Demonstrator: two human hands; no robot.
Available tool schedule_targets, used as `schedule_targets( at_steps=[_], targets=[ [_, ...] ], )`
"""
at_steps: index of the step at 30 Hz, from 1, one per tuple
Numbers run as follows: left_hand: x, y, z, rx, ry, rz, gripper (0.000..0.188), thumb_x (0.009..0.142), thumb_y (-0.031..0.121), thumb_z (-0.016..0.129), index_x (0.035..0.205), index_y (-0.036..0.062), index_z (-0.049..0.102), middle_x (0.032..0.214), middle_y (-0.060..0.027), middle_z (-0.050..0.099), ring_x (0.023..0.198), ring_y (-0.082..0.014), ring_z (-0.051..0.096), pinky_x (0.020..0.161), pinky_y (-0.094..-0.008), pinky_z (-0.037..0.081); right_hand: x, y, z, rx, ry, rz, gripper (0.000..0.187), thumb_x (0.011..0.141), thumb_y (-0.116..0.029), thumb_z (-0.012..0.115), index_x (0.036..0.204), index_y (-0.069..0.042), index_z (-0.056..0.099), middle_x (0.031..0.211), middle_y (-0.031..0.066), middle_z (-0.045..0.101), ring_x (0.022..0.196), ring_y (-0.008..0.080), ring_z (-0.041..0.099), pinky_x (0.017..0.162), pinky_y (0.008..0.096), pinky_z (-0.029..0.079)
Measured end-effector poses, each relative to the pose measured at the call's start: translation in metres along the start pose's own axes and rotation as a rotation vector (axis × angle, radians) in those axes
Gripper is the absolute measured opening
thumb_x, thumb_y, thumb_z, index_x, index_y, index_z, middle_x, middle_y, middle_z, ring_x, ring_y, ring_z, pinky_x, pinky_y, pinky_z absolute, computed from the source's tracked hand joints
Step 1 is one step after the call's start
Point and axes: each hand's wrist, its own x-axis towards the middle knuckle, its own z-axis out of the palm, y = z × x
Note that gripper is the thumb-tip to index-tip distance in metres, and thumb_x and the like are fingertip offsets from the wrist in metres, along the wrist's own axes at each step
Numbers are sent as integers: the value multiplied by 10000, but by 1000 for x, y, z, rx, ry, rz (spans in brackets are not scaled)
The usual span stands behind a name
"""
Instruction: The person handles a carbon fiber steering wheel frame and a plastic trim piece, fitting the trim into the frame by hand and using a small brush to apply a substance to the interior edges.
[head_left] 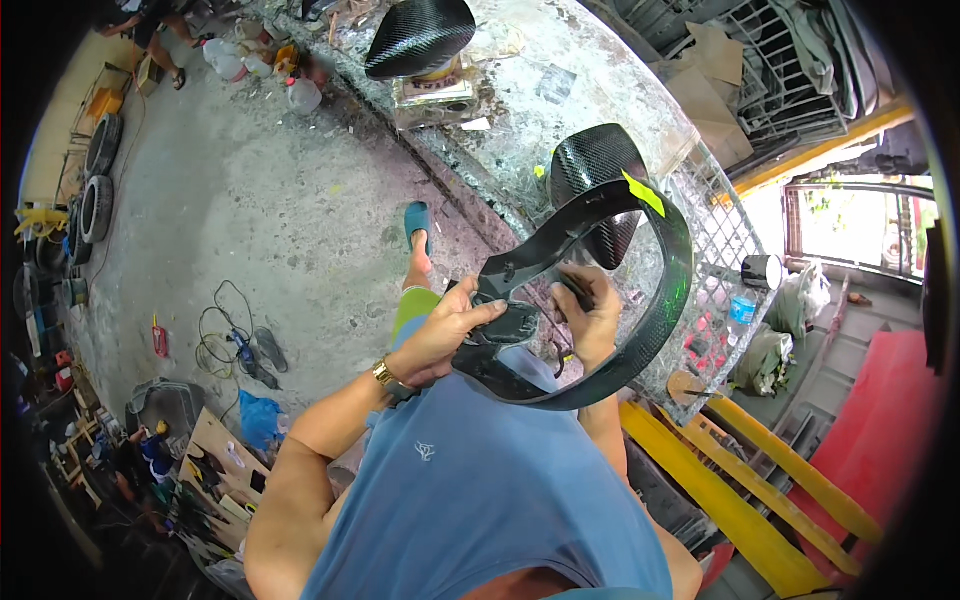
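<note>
A black, ring-shaped carbon-fibre part (665,300) with a yellow-green strip of tape on its rim is held before my body. My left hand (440,335) is closed around its narrower left end, thumb on top, beside a recessed black section (508,322). Inside the ring, my right hand (588,315) pinches a small dark piece (572,292), too small to name. A glossy carbon-fibre shell (595,160) rests on the worktable just beyond the ring. Another curved carbon-fibre shell (420,38) sits farther back on a small stack.
The stained worktable (560,85) runs along my front and right. A plastic bottle (740,312) and a cup (762,270) stand near its right end. Yellow beams (720,500) lie to the lower right. A corded tool (243,350) and a sandal (268,348) are on the floor at left.
</note>
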Motion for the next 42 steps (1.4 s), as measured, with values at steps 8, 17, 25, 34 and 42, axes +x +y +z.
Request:
schedule_targets(
  at_steps=[8, 17, 25, 34, 42],
  targets=[
    [2, 1, 4, 30, 12, -6, 375, 948, 49, 565, 1278, 16, 387, 1163, -106, 589, 999, -128, 632, 840, -269, 539, 6, 16, 18, -87, -125, -200, 116, 825, 34, 691, 940, 18, 682, 781, 48, 673, 658, 65, 598, 561, 221, 455],
    [12, -4, 3, 64, -37, 42, 445, 940, 24, 561, 1334, 7, 354, 1203, -112, 567, 1070, -138, 593, 906, -285, 500, 2, 22, 11, -33, 69, 63, 139, 825, 43, 698, 960, 19, 682, 874, 57, 713, 852, 102, 659, 770, 229, 497],
    [14, -7, 1, 136, 8, 78, 454, 944, 43, 569, 1342, -16, 358, 1232, -109, 557, 1128, -152, 565, 966, -306, 471, 8, 31, 15, -71, -59, -200, 124, 849, 18, 667, 968, 7, 702, 730, 20, 659, 573, 38, 550, 511, 202, 421],
    [17, -4, 3, 145, -22, 150, 419, 936, 20, 570, 1303, -5, 369, 1238, -109, 545, 1130, -135, 539, 967, -292, 452, 14, 23, 5, -97, -53, -10, 129, 833, 47, 664, 955, 21, 696, 834, 78, 707, 662, 68, 613, 573, 216, 462],
    [17, 5, -5, -11, -49, -111, 402, 967, 90, 551, 1330, 25, 393, 1148, -88, 626, 997, -143, 655, 852, -277, 542, 12, 27, -28, 16, 118, 7, 233, 864, -30, 670, 1084, 2, 603, 721, 47, 616, 484, 76, 501, 435, 202, 389]
  ],
)
